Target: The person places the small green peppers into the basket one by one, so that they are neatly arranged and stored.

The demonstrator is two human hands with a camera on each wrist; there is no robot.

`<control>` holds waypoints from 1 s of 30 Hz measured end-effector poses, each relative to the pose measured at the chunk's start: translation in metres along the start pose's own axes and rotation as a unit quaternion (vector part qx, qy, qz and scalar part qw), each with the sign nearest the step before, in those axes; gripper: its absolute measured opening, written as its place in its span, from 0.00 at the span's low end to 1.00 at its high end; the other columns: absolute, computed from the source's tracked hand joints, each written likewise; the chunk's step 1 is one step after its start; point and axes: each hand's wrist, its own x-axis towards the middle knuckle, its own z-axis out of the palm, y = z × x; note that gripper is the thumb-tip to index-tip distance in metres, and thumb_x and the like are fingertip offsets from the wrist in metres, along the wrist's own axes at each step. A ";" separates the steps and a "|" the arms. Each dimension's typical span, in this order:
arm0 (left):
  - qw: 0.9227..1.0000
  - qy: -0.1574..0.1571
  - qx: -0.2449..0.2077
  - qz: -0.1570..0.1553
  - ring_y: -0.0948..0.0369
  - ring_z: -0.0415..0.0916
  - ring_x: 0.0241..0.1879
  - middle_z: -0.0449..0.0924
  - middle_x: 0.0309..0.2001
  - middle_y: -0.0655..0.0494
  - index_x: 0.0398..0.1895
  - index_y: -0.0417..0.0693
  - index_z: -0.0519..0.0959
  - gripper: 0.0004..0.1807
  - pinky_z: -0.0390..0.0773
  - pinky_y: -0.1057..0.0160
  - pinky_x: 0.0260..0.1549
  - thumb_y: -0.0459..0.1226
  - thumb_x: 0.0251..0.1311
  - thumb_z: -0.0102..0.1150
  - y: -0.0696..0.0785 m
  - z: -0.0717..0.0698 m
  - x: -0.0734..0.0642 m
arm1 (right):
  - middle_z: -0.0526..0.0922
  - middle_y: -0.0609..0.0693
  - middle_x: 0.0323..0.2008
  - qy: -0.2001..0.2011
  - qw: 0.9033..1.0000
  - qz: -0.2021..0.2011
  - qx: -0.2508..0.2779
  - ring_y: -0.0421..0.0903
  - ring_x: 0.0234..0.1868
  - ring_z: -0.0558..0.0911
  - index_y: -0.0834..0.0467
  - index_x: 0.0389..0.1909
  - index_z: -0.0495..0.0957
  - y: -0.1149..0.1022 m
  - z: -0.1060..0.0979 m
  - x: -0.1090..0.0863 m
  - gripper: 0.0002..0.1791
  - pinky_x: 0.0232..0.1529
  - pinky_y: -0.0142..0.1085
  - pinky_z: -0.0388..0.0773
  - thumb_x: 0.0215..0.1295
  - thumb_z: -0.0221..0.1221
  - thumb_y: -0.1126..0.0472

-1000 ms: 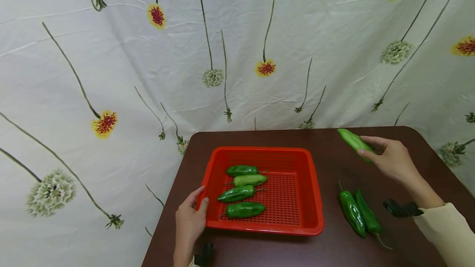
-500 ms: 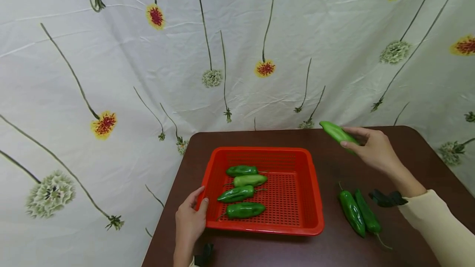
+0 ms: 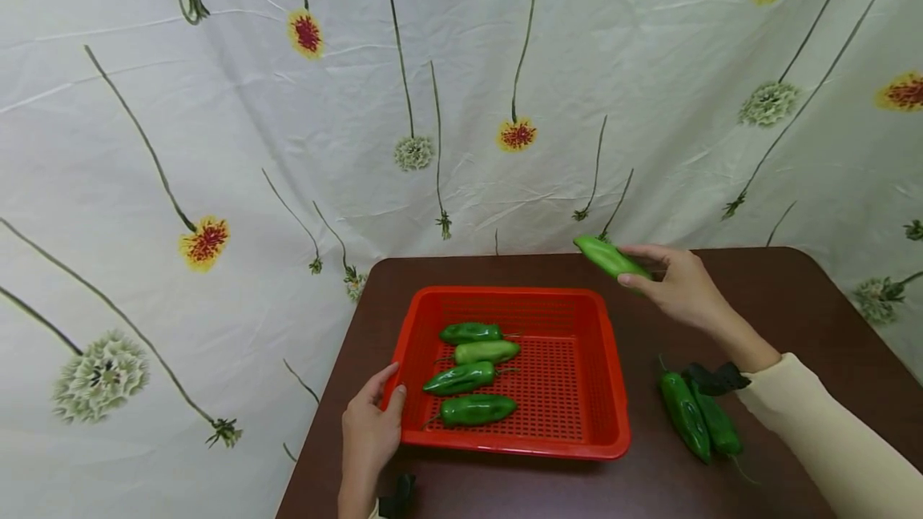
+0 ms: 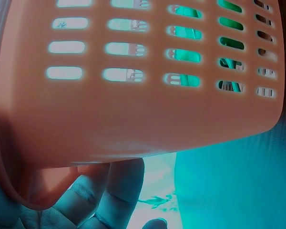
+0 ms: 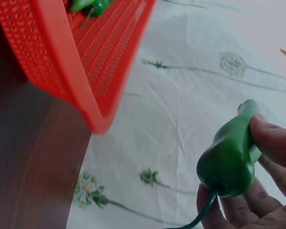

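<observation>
A light green pepper [image 3: 611, 257] is pinched between the thumb and fingers of my right hand [image 3: 674, 285], raised above the table's far side, right of the basket. In the right wrist view the stem of this pepper [image 5: 227, 164] points down toward the camera. My left hand [image 3: 372, 423] grips the left rim of a red plastic basket [image 3: 616, 391]; in the left wrist view its fingers [image 4: 119, 191] curl under the rim. Inside the basket several green peppers [image 3: 476, 409] lie in a column on the left half of the mesh floor.
Two darker green peppers [image 3: 685, 415] lie side by side on the brown table [image 3: 519, 491], right of the basket; the right wrist's black strap [image 3: 717, 380] partly covers one. A pale floral cloth [image 3: 461, 102] hangs behind the table's far edge.
My right hand has carried the light green pepper leftward, from the table's far right toward the basket's far right corner. The left hand and the basket have stayed in place.
</observation>
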 end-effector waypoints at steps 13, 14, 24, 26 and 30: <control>1.000 -0.002 -0.005 0.001 0.57 0.83 0.34 0.84 0.43 0.48 0.55 0.64 0.77 0.19 0.82 0.59 0.28 0.42 0.59 0.59 0.002 0.000 -0.001 | 0.79 0.53 0.55 -0.059 0.996 -0.061 0.014 0.49 0.48 0.81 0.47 0.60 0.72 -0.012 0.042 0.021 0.28 0.44 0.43 0.80 0.57 0.64 0.52; 1.000 -0.002 -0.005 0.001 0.57 0.83 0.34 0.84 0.43 0.48 0.55 0.64 0.77 0.19 0.83 0.59 0.29 0.42 0.59 0.59 0.002 0.000 -0.001 | 0.79 0.53 0.55 -0.063 0.996 -0.061 0.017 0.49 0.49 0.81 0.47 0.60 0.72 -0.012 0.045 0.022 0.27 0.45 0.44 0.80 0.57 0.64 0.52; 1.000 -0.007 -0.014 -0.006 0.59 0.83 0.32 0.84 0.42 0.49 0.55 0.65 0.77 0.19 0.82 0.60 0.27 0.42 0.59 0.59 0.001 -0.002 -0.001 | 0.78 0.50 0.55 -0.104 0.992 -0.055 0.034 0.49 0.53 0.78 0.47 0.58 0.73 -0.012 0.076 0.028 0.26 0.49 0.45 0.78 0.57 0.65 0.55; 1.000 -0.008 -0.016 -0.006 0.58 0.83 0.33 0.84 0.42 0.49 0.55 0.65 0.77 0.19 0.82 0.60 0.28 0.42 0.59 0.59 0.001 -0.002 -0.001 | 0.78 0.50 0.55 -0.112 0.992 -0.055 0.035 0.49 0.54 0.78 0.46 0.58 0.73 -0.012 0.081 0.028 0.26 0.49 0.46 0.78 0.57 0.65 0.56; 1.000 -0.009 -0.016 -0.008 0.58 0.83 0.34 0.84 0.43 0.49 0.55 0.65 0.76 0.19 0.83 0.59 0.28 0.42 0.59 0.59 0.000 -0.001 0.000 | 0.78 0.49 0.55 -0.124 0.990 -0.062 0.030 0.48 0.55 0.77 0.47 0.59 0.73 -0.011 0.089 0.031 0.26 0.48 0.44 0.78 0.57 0.65 0.55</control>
